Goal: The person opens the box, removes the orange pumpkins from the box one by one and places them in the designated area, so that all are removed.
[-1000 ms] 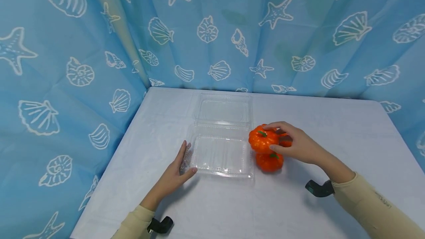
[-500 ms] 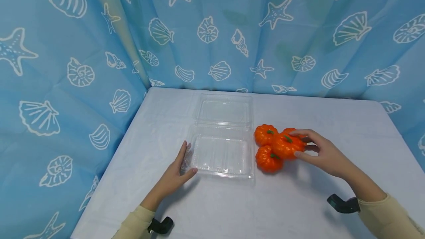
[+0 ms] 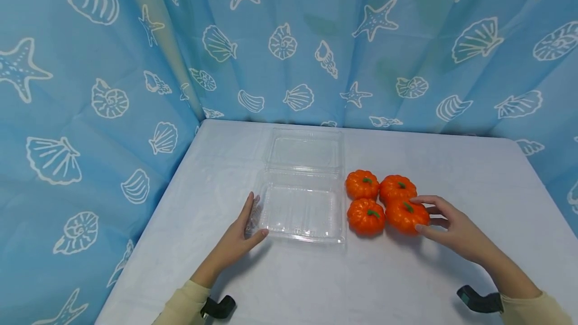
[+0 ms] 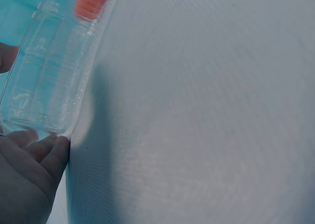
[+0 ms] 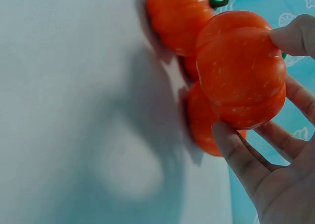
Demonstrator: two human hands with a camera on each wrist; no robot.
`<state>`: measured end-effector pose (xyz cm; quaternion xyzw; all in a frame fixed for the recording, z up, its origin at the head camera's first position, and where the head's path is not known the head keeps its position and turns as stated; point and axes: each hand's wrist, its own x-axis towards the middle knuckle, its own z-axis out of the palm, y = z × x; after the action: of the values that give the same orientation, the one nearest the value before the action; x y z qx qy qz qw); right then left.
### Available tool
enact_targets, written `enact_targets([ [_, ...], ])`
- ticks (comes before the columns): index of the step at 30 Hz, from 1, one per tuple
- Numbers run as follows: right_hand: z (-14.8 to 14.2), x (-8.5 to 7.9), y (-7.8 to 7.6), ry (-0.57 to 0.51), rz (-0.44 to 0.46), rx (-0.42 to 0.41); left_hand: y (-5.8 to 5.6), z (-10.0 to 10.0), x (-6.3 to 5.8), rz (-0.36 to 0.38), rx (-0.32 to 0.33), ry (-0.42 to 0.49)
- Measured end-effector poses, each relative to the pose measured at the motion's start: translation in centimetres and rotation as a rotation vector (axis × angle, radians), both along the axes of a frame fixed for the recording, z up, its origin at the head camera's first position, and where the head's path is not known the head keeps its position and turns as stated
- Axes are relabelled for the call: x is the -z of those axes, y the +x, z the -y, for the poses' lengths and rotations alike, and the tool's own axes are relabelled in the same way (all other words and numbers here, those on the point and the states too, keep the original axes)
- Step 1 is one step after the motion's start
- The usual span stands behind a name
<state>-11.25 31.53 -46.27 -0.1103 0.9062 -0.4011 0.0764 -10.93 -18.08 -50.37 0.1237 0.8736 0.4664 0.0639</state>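
Note:
A small orange toy pumpkin (image 3: 407, 216) with a green stem is held by my right hand (image 3: 458, 229), thumb on one side and fingers on the other. In the right wrist view, this pumpkin (image 5: 241, 69) looks raised off the table, its underside showing. Three similar pumpkins stand close by: a back left one (image 3: 362, 184), a front left one (image 3: 366, 216) and a back right one (image 3: 397, 188). My left hand (image 3: 235, 239) touches the left side of a clear plastic clamshell box (image 3: 300, 209), fingers fairly straight and thumb spread at the front corner.
The box's lid (image 3: 305, 150) lies folded back behind its base. Underneath is a white-covered table (image 3: 406, 285). A blue curtain (image 3: 289, 54) with shell and starfish prints hangs behind and to the left. Each wrist bears a black camera mount.
My right hand has carried its pumpkin from the box's right edge, over the others, rightward and toward me to the front right of the group. The left hand and box have stayed put.

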Motion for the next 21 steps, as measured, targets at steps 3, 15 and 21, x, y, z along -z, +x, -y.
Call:
enact_targets([
  [3, 0.0, 0.5, 0.0, 0.018, 0.015, 0.010, -0.1, 0.0, 0.0, -0.005, -0.002, -0.002],
  [15, 0.3, 2.0, 0.0, 0.039, 0.065, 0.019, 0.0, 0.2, 0.1, 0.005, -0.006, 0.002],
  [21, 0.4, 1.9, 0.3, 0.054, 0.054, 0.026, 0.1, 0.4, 0.1, 0.004, -0.008, 0.003],
])
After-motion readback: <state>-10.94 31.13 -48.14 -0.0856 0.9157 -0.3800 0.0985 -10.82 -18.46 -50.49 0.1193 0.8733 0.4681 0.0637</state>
